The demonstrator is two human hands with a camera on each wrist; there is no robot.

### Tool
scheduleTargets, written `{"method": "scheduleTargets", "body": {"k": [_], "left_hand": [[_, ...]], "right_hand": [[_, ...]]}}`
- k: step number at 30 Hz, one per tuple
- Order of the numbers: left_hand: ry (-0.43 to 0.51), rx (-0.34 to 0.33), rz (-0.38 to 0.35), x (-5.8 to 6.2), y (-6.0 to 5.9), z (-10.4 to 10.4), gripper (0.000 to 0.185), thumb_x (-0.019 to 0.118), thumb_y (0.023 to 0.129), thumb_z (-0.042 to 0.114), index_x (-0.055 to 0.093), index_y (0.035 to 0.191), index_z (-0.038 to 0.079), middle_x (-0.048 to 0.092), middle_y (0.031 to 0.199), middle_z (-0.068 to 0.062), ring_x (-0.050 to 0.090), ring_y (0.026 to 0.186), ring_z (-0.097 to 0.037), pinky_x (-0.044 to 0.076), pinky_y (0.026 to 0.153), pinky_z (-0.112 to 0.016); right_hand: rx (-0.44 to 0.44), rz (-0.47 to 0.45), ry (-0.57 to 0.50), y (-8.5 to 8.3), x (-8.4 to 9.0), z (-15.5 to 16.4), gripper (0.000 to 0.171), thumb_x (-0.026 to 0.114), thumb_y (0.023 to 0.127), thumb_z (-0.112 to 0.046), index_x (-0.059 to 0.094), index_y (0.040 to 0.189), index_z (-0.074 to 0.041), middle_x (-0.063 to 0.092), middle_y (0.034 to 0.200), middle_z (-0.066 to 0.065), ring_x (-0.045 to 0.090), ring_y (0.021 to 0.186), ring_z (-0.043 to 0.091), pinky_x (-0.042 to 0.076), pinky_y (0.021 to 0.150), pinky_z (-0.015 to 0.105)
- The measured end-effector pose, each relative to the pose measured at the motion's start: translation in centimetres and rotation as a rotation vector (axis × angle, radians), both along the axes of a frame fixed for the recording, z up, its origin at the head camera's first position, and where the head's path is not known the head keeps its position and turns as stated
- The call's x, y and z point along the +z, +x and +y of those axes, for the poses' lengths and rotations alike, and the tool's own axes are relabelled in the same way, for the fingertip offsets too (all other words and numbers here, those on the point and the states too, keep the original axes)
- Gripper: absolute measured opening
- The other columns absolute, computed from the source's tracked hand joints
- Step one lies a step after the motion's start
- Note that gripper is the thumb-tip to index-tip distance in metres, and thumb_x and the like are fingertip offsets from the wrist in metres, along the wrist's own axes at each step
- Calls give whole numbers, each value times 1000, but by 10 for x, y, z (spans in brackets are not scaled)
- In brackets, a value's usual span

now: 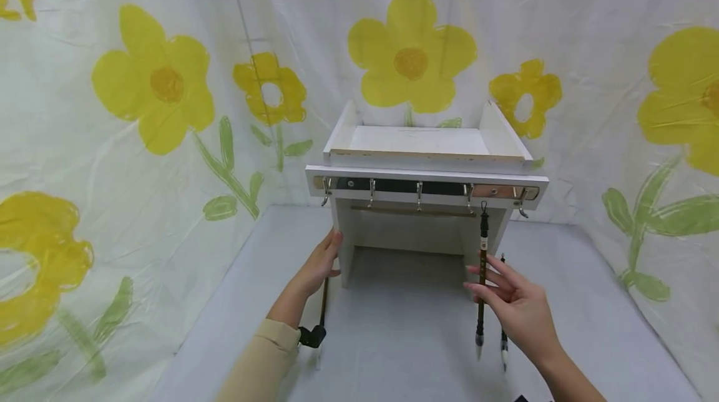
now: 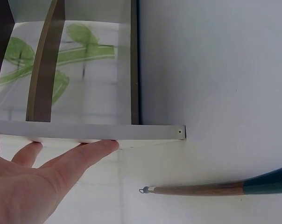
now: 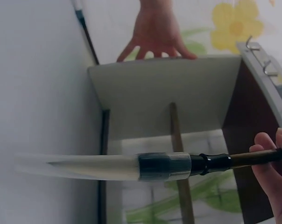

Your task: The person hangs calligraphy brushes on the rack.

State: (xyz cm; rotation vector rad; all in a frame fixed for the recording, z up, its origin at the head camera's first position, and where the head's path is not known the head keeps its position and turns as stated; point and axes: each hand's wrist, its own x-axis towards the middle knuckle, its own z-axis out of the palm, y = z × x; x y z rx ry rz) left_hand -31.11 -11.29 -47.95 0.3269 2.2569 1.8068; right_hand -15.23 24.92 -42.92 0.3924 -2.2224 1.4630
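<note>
A white wooden rack (image 1: 427, 174) with a row of metal hooks (image 1: 418, 193) stands at the back of the grey table (image 1: 404, 339). A dark-handled brush (image 1: 481, 302) hangs from the second hook from the right. My right hand (image 1: 477, 278) pinches its handle, and the right wrist view shows my fingers (image 3: 271, 172) on that brush (image 3: 169, 165). My left hand (image 1: 334, 255) presses flat, fingers straight, against the rack's left side panel (image 2: 108, 132). The same left hand (image 2: 47, 177) fills the lower left of the left wrist view.
Another brush (image 2: 201, 189) lies on the table beside my left forearm (image 1: 322, 302). A further brush (image 1: 504, 343) shows behind my right hand; how it is held is hidden. Flower-print sheets (image 1: 157, 83) wall the table on three sides.
</note>
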Motion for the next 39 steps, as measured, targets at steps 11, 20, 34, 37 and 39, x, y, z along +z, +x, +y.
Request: {"method": "scheduleTargets", "body": {"k": [11, 20, 34, 37, 39], "left_hand": [[26, 13, -14, -4, -2, 1, 79, 30, 103, 65, 8, 164, 20, 12, 169, -18, 21, 148, -54, 44, 103, -67], [37, 7, -19, -5, -3, 1, 81, 32, 102, 66, 7, 164, 20, 12, 169, -17, 19, 150, -49, 43, 104, -68], [25, 9, -24, -4, -4, 3, 85, 33, 100, 68, 7, 164, 19, 12, 169, -17, 19, 150, -50, 43, 104, -67], [31, 11, -24, -4, -3, 3, 85, 33, 100, 68, 7, 164, 19, 12, 169, -17, 19, 150, -50, 43, 104, -67], [33, 12, -26, -5, -3, 2, 84, 33, 100, 68, 7, 164, 20, 12, 169, -16, 18, 151, -49, 43, 104, -67]], "right_hand": [[13, -49, 9, 0, -10, -4, 62, 73, 88, 5, 51, 146, -1, 73, 117, 18, 76, 84, 8, 62, 68, 27], [8, -78, 41, -2, -8, -6, 63, 73, 90, 2, 49, 148, -4, 73, 118, 16, 76, 80, 8, 61, 69, 21], [54, -69, -15, -9, -10, -9, 63, 69, 92, 3, 46, 151, -6, 71, 121, 19, 76, 82, 8, 62, 69, 25], [70, -50, 2, -10, -13, -8, 62, 68, 93, 4, 47, 150, -7, 72, 120, 18, 75, 82, 8, 62, 67, 27], [104, -36, 21, -9, -15, -8, 62, 67, 93, 5, 47, 151, -9, 72, 121, 18, 76, 83, 8, 63, 67, 29]]}}
